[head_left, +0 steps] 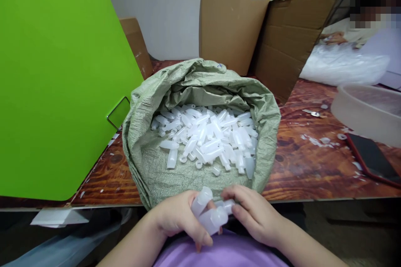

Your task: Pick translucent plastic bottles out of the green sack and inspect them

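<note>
Near my body, in front of the sack, my left hand [183, 217] is closed around several small translucent plastic bottles [209, 219], their necks pointing up and to the right. My right hand [258, 219] has its thumb and fingers at the neck of one small bottle [229, 206] in that bunch. Part of that bottle is hidden behind the others. Just beyond both hands, a grey-green woven sack [156, 175] lies with its mouth rolled back. Inside it is a heap of similar white translucent bottles [209, 133].
A green board [62, 71] with a wire handle stands at left. Cardboard boxes [233, 21] are behind the sack. On the wooden table [297, 167] at right are a key [311, 112], plastic scraps, a phone [372, 158] and a translucent tub [363, 110]. Another person's hands [335, 38] show beyond.
</note>
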`<state>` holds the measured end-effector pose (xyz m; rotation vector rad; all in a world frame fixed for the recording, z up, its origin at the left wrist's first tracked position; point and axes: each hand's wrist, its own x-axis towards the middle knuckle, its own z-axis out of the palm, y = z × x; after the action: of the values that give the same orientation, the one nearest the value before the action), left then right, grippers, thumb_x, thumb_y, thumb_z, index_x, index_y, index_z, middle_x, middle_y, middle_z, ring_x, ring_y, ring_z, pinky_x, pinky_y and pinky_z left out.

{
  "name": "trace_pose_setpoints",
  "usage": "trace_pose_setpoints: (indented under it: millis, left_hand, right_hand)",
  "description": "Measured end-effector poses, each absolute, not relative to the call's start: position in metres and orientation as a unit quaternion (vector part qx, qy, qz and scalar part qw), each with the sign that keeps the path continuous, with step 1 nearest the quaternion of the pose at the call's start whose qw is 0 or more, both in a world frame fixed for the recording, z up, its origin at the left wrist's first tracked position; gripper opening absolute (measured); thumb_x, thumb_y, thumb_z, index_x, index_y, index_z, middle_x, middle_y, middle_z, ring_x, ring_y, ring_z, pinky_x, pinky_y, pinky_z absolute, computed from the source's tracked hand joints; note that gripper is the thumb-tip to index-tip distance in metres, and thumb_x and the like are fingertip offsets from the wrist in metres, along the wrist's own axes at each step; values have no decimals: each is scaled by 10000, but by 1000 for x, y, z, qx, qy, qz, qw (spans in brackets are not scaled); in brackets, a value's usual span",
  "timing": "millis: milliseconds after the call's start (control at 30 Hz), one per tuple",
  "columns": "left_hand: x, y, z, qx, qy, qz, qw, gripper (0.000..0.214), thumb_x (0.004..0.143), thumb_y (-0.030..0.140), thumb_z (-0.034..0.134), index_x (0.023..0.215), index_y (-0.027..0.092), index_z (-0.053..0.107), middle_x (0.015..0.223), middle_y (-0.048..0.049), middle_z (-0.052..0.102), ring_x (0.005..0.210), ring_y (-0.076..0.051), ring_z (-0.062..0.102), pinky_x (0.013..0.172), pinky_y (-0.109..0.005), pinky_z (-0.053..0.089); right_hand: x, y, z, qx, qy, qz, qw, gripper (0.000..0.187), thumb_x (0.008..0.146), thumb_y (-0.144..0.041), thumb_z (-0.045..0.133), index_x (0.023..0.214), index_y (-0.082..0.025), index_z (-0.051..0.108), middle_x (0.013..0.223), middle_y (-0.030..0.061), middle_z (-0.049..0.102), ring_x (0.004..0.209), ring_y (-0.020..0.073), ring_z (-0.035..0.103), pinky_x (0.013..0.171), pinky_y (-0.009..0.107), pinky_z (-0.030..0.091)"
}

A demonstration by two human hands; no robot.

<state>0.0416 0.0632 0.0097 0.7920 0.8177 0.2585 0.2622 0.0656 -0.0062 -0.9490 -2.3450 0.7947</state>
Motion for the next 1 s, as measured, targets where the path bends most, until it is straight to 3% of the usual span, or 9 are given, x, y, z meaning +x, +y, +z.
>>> trace_pose_setpoints:
  millis: [67,167,300,467,633,767,833,900,1000]
  left_hand:
    - [45,62,10,373,375,127,839,394,341,234,826,683,126,665,658,0,637,476,-95,515,414,-215,451]
    - [51,59,11,390,379,105,833,405,329,242,827,668,125,641,593,16,615,461,-98,511,424,-215,437]
    - [54,54,18,432,424,121,787,352,379,202,799,636,148,565,534,70,541,459,-72,452,444,-191,369]
    - [49,47,22,471,439,127,755,334,428,147,764,632,155,500,575,85,485,529,-61,380,490,-188,290]
    - [24,41,24,477,464,172,726,354,504,203,760,727,163,489,645,69,460,574,-73,366,536,-204,291]
    - [-36,15,29,545,486,173,661,375,546,278,780,825,173,553,791,11,545,697,-129,464,636,-244,364]
    - [-71,-5,25,557,466,178,664,340,573,309,763,827,201,565,914,-24,592,865,-205,516,769,-312,401]
    - [-97,-25,13,528,481,136,686,386,562,378,761,872,229,584,1001,-46,610,914,-256,537,775,-354,422]
    - [-104,-42,-13,440,535,88,716,514,505,489,785,899,209,610,948,-77,650,928,-318,561,818,-413,423]
  right_hand:
    - [261,63,-10,-313,-885,190,289,406,917,-445,336,1084,-122,517,967,131,616,861,225,569,730,350,467]
    - [255,63,-16,-294,-887,75,347,291,905,-297,324,784,-164,552,710,77,568,656,195,489,619,334,397]
    - [240,66,-26,-372,-841,165,356,376,894,-197,259,540,-197,386,513,2,394,506,134,389,518,277,309]
    - [220,68,-25,-431,-820,300,229,470,923,-274,258,486,-175,398,475,-10,430,466,104,426,503,249,303]
    - [212,81,-3,-405,-839,316,180,451,943,-416,275,683,-176,554,662,14,567,631,136,530,579,244,371]
    - [220,100,0,-500,-833,165,170,293,912,-408,403,906,-167,570,881,71,606,843,210,555,745,312,408]
    - [225,106,-7,-527,-831,107,143,230,851,-359,529,899,-142,588,905,113,604,896,266,543,799,367,397]
    - [227,108,-17,-526,-832,110,142,174,801,-294,597,853,-128,601,903,136,606,919,293,535,825,391,388]
    - [228,108,-25,-522,-824,133,177,145,780,-251,602,850,-125,591,926,143,608,953,294,528,853,392,381]
